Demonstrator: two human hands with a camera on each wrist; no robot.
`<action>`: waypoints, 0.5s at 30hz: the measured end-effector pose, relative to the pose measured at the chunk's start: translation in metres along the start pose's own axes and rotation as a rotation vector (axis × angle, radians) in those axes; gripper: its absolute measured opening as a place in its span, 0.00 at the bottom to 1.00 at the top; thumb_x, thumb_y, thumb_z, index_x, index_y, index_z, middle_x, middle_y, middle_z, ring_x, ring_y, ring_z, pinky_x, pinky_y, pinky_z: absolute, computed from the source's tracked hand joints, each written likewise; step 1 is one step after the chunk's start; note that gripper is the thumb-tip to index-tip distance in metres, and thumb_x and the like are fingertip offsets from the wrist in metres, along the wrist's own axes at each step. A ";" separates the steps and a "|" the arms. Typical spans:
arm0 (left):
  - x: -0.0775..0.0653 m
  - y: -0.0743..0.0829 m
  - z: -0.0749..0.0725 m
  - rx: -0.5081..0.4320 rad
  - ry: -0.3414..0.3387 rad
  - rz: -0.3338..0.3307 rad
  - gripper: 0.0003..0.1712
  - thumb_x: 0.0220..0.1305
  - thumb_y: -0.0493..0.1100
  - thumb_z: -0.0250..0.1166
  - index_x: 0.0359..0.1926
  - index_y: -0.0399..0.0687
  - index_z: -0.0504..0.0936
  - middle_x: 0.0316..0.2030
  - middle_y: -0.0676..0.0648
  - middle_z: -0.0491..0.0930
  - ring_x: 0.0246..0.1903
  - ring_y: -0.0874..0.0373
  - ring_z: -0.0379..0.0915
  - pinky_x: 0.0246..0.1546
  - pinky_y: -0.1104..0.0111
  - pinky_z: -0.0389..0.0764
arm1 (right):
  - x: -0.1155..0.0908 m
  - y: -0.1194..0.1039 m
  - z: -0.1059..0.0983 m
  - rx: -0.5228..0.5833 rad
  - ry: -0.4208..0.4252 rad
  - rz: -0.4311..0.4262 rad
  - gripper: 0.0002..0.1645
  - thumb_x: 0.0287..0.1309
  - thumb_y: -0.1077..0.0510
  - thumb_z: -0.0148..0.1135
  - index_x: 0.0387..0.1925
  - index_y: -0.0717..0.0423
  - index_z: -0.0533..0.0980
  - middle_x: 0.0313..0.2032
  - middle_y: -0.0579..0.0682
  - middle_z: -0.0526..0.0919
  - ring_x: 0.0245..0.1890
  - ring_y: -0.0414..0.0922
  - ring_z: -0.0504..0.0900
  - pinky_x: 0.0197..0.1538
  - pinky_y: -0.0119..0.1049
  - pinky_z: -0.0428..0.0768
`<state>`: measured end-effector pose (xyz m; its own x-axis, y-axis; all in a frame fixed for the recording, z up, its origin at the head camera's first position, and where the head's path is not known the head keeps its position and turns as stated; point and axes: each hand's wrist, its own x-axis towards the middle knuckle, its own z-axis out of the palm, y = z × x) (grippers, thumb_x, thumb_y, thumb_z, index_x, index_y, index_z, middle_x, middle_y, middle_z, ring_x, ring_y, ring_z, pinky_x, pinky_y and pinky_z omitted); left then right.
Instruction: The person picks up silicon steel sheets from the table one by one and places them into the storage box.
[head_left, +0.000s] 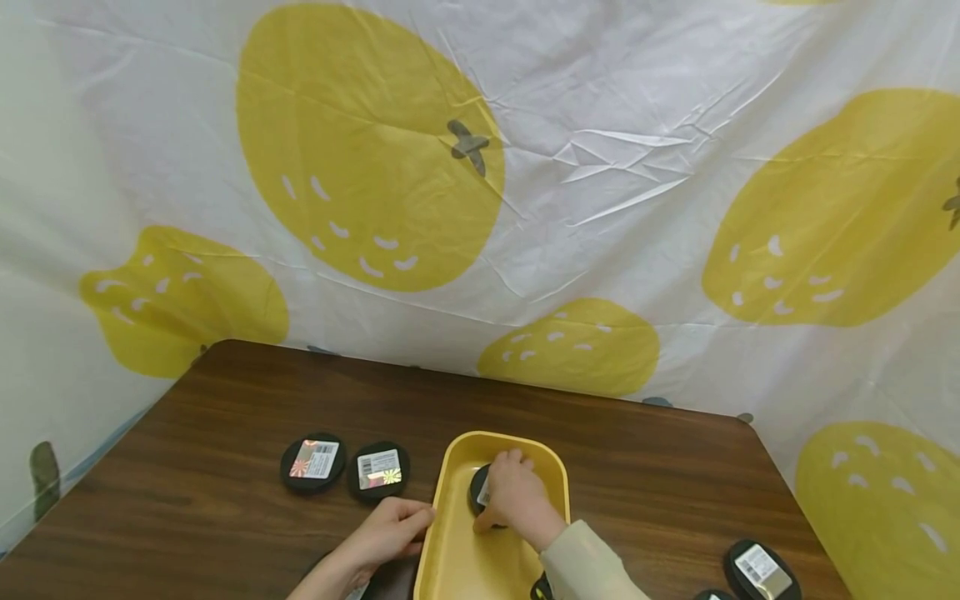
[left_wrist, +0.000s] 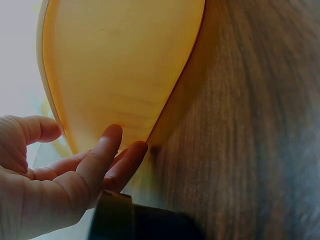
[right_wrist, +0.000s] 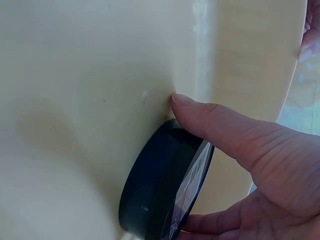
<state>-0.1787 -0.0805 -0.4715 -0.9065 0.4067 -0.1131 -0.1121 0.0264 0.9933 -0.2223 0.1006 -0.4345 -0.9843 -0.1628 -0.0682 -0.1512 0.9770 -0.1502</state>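
My right hand is inside a yellow plastic bin, around a flat round black container with a printed label. In the right wrist view the container stands tilted on edge close over the bin floor, the thumb at its upper side and the other fingers at its lower side. My left hand grips the bin's left side. In the left wrist view its thumb lies at the rim and its other fingertips are against the outer wall.
Two labelled black round containers lie left of the bin on the brown wooden table. Another is at the right front, beside one partly cut off. A dark yellow-marked object sits in the bin's near end. A lemon-print cloth hangs behind.
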 end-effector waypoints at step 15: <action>0.000 -0.001 0.000 0.002 -0.001 -0.001 0.19 0.67 0.37 0.49 0.42 0.19 0.76 0.39 0.39 0.80 0.39 0.55 0.77 0.40 0.62 0.81 | -0.001 0.003 -0.003 -0.003 -0.026 -0.016 0.48 0.19 0.44 0.83 0.38 0.69 0.69 0.32 0.58 0.66 0.33 0.54 0.70 0.34 0.45 0.78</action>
<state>-0.1787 -0.0802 -0.4722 -0.9060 0.4074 -0.1145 -0.1126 0.0288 0.9932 -0.2223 0.1038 -0.4317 -0.9790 -0.1818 -0.0919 -0.1671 0.9747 -0.1483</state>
